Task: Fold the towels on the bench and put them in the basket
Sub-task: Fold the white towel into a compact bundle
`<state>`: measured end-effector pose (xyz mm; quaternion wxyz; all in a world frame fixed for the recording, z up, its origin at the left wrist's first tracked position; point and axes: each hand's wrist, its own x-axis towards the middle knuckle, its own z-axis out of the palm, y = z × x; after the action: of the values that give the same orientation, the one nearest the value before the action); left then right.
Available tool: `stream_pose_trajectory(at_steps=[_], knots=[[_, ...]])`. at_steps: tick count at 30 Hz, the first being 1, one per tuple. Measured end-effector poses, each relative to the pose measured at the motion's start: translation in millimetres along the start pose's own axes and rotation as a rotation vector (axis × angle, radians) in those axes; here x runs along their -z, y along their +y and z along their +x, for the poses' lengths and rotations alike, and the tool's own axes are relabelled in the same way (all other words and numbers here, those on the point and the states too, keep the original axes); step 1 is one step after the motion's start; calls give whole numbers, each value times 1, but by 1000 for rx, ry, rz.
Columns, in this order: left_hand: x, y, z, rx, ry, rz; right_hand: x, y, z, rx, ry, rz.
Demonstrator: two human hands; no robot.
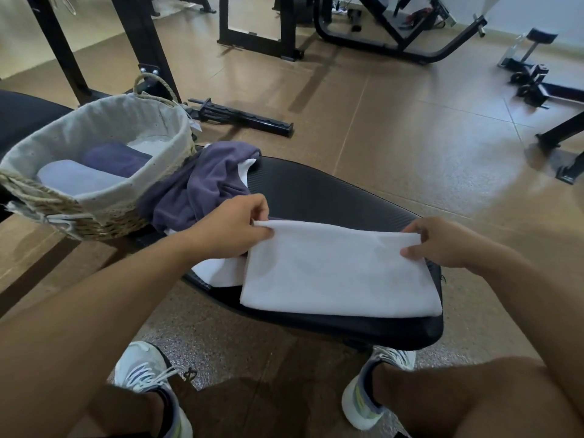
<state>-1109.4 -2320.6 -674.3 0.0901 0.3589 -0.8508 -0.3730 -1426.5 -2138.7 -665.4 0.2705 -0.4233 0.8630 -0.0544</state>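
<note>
A white towel [338,273] lies folded over on the black padded bench [331,194]. My left hand [234,226] pinches its far left corner and my right hand [442,241] pinches its far right corner. A crumpled purple towel [202,184] lies on the bench between the white towel and the basket, with another white towel [218,270] partly under it. The woven basket [94,216] with a grey cloth liner stands at the left end of the bench. Inside it lie a folded pale towel [76,178] and a folded dark blue towel [117,158].
Black gym machine frames [259,42] stand on the brown floor beyond the bench. A black ridged bar [243,116] lies on the floor behind the basket. My two feet in white trainers [148,374] rest on the floor under the bench's near edge.
</note>
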Motion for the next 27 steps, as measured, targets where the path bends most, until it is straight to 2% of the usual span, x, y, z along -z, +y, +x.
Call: stream_pose_trajectory(at_steps=[3, 6, 9, 13, 19, 22, 25, 27], knots=[[-6, -2, 2, 29, 105, -90, -1, 2, 3, 4, 25, 7], [-12, -6, 4, 72, 204, -84, -2, 4, 6, -8, 50, -3], [-16, -12, 9, 87, 229, -35, -4, 5, 11, -17, 43, -6], [-20, -14, 17, 95, 105, 71, -4, 1, 11, -26, 21, -2], [-21, -6, 32, -5, -63, 457, -3, 0, 2, -5, -5, 120], [-21, 3, 36, -23, -128, 467, 5, 5, -6, 93, -8, 221], [-17, 11, 35, 2, -184, 376, 18, 6, -22, 298, -83, 488], [-14, 14, 35, -14, -224, 326, 27, 2, -36, 410, -111, 583]])
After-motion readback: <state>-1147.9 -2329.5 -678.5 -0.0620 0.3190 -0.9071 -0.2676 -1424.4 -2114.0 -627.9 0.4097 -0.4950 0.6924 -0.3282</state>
